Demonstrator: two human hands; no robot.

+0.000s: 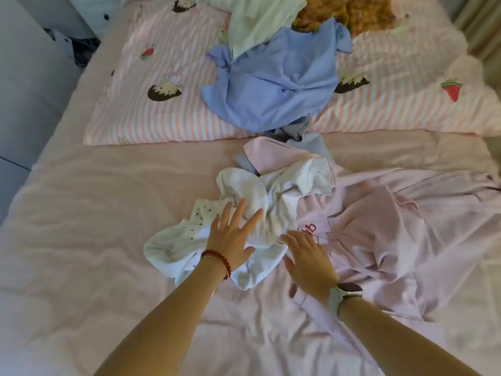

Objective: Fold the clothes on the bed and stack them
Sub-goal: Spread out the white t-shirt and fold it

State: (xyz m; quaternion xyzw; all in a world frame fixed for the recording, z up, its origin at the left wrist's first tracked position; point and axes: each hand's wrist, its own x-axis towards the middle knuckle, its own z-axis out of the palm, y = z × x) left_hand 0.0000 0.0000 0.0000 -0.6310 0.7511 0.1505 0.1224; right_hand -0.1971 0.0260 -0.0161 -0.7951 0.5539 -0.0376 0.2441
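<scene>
Your right hand point(309, 263), nearest to you, lies with straight fingers at the near right edge of the crumpled white garment point(260, 210). Your left hand point(231, 234) rests flat on it, fingers spread, gripping nothing. To the right lies the pink shirt point(393, 229); far on the bed point(95, 213), a blue shirt point(273, 88).

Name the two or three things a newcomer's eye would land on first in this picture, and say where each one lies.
First, the crumpled white garment at the centre of the bed, with the left hand spread flat on it and the right hand beside it. Next, the rumpled blue shirt on the striped quilt behind.
</scene>
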